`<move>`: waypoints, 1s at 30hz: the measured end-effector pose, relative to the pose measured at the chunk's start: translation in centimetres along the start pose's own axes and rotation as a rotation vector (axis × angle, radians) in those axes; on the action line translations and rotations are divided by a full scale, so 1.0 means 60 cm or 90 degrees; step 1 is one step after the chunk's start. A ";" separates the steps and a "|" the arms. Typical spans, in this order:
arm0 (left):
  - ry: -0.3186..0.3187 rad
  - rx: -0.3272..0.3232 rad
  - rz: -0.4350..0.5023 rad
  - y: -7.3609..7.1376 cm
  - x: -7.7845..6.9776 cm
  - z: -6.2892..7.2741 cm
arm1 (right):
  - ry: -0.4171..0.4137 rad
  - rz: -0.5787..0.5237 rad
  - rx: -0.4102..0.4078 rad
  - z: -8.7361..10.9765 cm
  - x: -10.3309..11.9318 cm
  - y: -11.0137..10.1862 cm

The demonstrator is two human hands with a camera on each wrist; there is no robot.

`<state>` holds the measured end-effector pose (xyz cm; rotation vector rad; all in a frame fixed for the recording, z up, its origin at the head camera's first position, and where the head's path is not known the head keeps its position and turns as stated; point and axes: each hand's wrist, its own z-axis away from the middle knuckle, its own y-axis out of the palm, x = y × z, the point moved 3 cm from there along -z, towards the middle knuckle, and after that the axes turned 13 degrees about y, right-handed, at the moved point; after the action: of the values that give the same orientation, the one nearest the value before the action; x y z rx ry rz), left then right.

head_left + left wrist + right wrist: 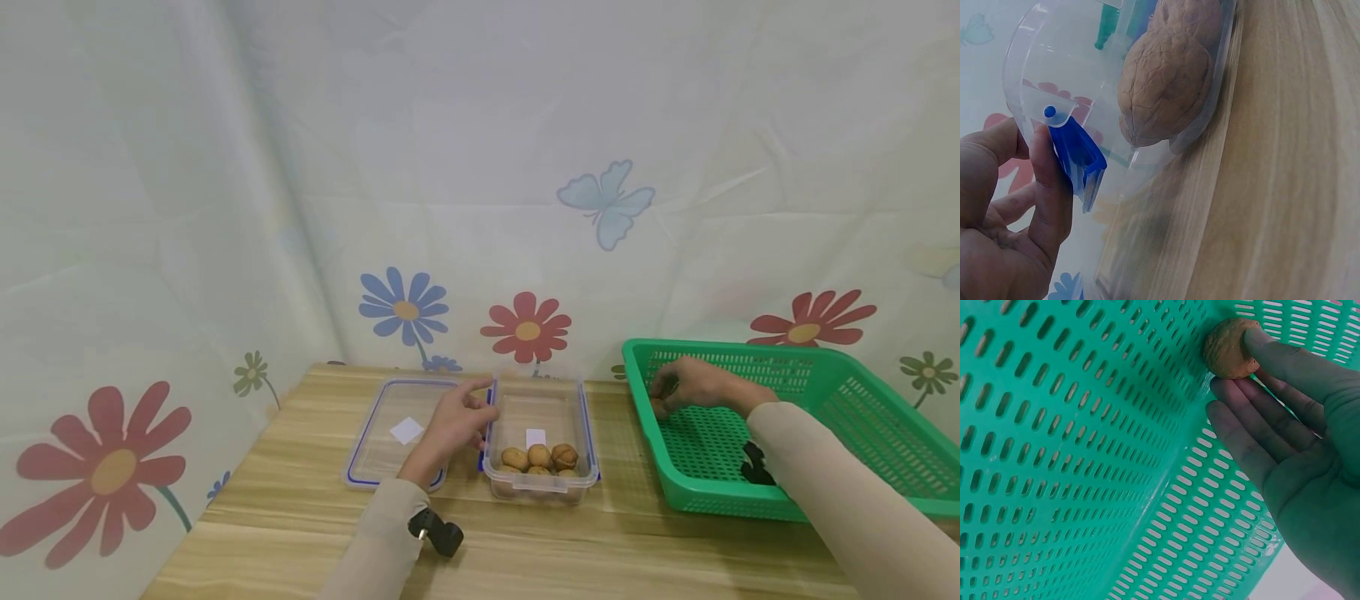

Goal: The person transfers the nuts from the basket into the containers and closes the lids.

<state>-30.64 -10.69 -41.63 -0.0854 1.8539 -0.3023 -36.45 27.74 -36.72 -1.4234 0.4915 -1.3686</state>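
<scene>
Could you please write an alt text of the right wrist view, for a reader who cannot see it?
A person's right hand pinches one brown walnut inside a green plastic basket. The hand reaches in from the right side of the picture, and the basket, pierced with rows of narrow slots, fills most of the view.

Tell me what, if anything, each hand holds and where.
Right hand: a walnut, pinched by its side. Left hand: the clear box, by its rim beside a blue latch.

Flowered backdrop (465, 150), perhaps cloth, behind table (277, 508)
</scene>
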 end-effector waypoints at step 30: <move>-0.006 0.000 0.003 -0.002 0.001 0.001 | -0.009 -0.029 -0.012 0.007 0.007 -0.009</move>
<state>-30.62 -10.80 -41.68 -0.0822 1.8445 -0.2990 -36.14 27.75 -35.97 -1.4666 0.4661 -1.3919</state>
